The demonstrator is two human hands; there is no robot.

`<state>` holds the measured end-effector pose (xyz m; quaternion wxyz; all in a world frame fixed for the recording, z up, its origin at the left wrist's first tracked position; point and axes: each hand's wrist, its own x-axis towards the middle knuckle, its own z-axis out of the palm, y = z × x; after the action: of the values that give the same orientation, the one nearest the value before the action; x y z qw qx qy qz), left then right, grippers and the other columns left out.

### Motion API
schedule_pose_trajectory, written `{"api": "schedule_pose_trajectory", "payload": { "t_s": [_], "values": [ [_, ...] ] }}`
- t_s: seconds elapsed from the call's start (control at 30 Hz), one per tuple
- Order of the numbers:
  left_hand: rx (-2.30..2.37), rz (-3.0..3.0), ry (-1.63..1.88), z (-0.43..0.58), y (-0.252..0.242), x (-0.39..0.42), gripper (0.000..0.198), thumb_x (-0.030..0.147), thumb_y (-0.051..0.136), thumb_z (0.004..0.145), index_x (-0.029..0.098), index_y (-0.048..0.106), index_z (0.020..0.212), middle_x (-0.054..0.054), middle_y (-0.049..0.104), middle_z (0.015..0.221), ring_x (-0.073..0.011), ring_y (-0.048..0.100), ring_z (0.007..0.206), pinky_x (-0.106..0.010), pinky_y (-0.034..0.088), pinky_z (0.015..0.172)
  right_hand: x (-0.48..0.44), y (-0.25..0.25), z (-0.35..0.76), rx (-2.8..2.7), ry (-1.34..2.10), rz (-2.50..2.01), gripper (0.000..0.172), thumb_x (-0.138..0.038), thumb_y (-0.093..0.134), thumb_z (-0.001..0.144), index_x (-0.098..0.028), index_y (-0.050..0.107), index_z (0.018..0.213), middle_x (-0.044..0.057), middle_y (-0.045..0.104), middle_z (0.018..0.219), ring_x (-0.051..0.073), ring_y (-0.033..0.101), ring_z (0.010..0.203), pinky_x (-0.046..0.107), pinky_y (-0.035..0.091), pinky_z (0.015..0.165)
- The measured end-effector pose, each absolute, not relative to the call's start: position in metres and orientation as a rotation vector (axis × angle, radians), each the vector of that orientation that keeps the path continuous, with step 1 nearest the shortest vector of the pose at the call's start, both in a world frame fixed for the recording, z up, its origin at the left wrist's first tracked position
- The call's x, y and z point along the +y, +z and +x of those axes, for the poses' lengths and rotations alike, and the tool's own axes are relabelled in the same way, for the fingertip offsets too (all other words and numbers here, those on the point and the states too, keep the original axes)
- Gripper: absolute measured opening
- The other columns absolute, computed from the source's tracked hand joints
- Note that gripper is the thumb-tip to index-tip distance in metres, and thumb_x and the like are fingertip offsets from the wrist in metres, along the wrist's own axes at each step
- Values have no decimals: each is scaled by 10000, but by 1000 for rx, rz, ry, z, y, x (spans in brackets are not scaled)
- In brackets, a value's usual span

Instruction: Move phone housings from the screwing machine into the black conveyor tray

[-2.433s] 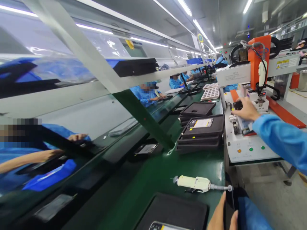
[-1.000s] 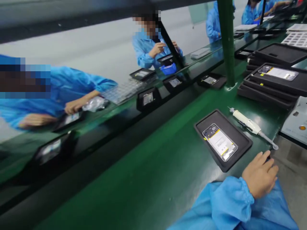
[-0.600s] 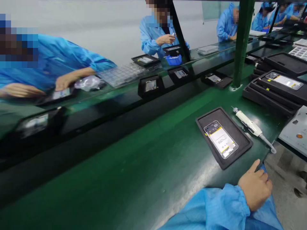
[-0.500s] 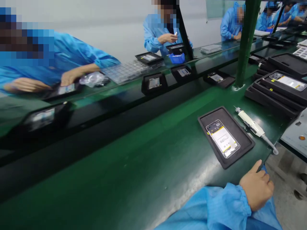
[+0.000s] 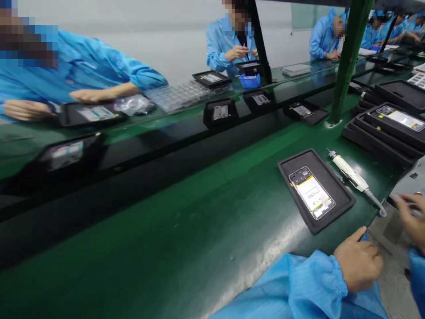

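Near the table's front edge, my left hand (image 5: 359, 262) rests with its thumb stretched out and its other fingers loosely bent, nothing visible in it. At the right edge of the view my right hand (image 5: 411, 219) is partly cut off, its fingers bent and apart; I make out no object in it. Left of both hands, an opened phone (image 5: 312, 193) with a white battery lies in a black tray (image 5: 338, 199). A white electric screwdriver (image 5: 350, 173) lies beside the tray's right side, tip pointing away, nearest to my right hand.
Stacked black trays (image 5: 381, 135) stand at the right, with another opened phone (image 5: 401, 117) on top. A green post (image 5: 347, 66) rises behind them. Across the green table (image 5: 199, 221), people in blue work beside a raised dark strip with more trays, a clear compartment box (image 5: 181, 95) and a blue bin (image 5: 249, 81).
My right hand has come into view at the right edge. My left hand stays nearly still. Across the table, the nearest person's hands have moved left, off the phone in their tray.
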<state>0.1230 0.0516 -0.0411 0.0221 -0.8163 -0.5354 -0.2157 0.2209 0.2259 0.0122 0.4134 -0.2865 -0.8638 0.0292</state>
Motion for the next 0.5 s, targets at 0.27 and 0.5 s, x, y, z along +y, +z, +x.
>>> {"api": "schedule_pose_trajectory", "payload": {
  "t_s": [0.27, 0.5],
  "values": [
    [-1875, -1779, -1137, 71, -26, -39, 202, 174, 468, 872, 167, 633, 755, -26, 579, 585, -151, 484, 524, -312, 361, 458, 105, 41, 72, -3020, 178, -766, 445, -424, 680, 774, -105, 627, 1079, 168, 599, 1094, 318, 543, 1027, 389, 490, 814],
    [-2003, -1718, -1024, 1, -13, -47, 145, 127, 484, 878, 148, 623, 909, -88, 690, 909, -243, 617, 1013, -381, 551, 848, 89, 29, 70, -3128, -140, -563, 518, -199, 503, 857, 55, 480, 1308, 257, 621, 1012, 306, 614, 924, 344, 517, 707]
  ]
}}
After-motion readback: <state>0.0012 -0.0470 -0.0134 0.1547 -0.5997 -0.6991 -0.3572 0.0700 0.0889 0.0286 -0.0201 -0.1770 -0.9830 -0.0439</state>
